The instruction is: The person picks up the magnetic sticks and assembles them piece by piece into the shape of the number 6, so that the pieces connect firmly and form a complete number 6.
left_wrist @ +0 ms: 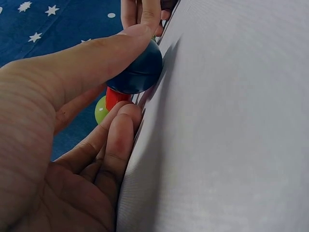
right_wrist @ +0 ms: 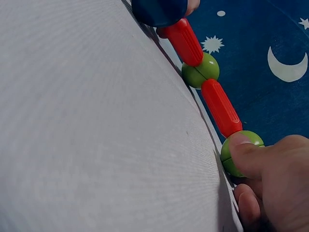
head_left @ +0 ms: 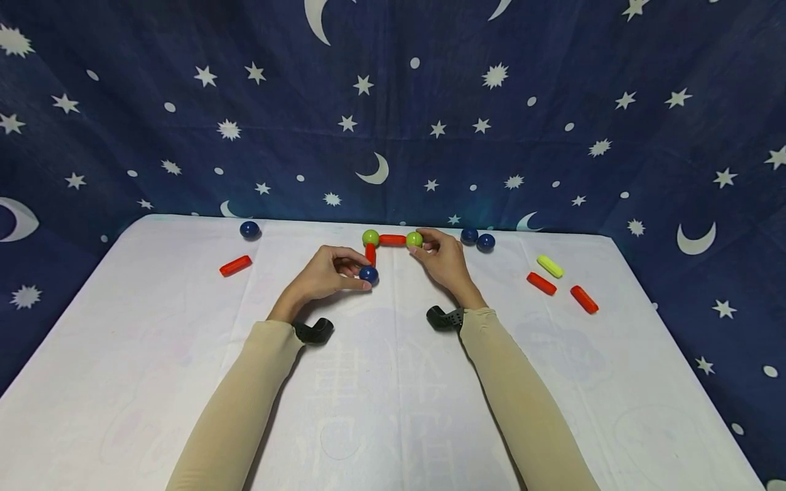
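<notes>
Gripping a blue ball (head_left: 368, 275) in the left hand (head_left: 324, 276), narrowed to the ball's width, and pinching a green ball (head_left: 414, 239) between thumb and fingers of the right hand (head_left: 445, 260), near the far edge of a white table (head_left: 381, 423). Joined in an L by a red rod (head_left: 370, 254), a green corner ball (head_left: 370, 237) and a second red rod (head_left: 393, 240).

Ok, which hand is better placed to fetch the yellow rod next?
Probably the right hand: the yellow rod lies off to its own side, though it would first release a green ball. The left hand is farther away, holding a blue ball.
</notes>
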### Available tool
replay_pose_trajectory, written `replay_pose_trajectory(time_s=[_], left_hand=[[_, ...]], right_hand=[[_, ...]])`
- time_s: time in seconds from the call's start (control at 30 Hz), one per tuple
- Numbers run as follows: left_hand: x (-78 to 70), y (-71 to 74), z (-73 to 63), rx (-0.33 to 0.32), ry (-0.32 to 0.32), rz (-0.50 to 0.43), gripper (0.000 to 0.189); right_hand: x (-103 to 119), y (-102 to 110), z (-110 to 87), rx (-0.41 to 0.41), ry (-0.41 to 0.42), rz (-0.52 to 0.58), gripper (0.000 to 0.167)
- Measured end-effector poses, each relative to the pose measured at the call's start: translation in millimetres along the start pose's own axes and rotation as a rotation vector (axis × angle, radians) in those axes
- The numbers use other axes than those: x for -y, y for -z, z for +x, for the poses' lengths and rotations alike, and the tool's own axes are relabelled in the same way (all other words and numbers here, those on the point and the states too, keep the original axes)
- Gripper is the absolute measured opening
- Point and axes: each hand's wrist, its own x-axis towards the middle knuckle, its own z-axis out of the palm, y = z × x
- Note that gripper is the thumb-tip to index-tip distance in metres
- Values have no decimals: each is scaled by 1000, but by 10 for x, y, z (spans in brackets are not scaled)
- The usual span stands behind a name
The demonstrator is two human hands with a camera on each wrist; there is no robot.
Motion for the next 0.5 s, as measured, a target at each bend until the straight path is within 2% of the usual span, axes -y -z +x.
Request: replay_pose_trajectory(time_s=[0.43, 0.5], left_hand=[[31, 5, 3, -22, -8, 8, 39], [-16, 2, -14, -22, 1, 6, 39]], right_hand=[[5, 0, 27, 3, -17, -17, 42], [-3, -2, 33, 1, -20, -23, 42]])
